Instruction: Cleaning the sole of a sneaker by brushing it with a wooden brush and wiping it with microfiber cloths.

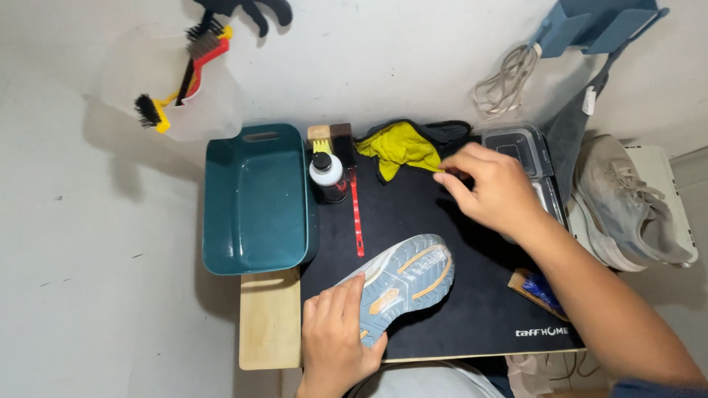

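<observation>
Left hand (333, 335) clamps the sole-up shoe (402, 284); right hand (493, 190), beyond its toe, pinches a small dark item

A small shoe-cleaning corner at home, by the look of it: a black mat (442, 243) over a little wooden table (269, 320) against a plain white wall, a teal wash basin (254, 199), brushes in a clear tub (181, 81), a cleaner bottle (328, 175), a yellow cloth (402, 147), and a worn grey sneaker (627, 203) waiting alongside.
</observation>
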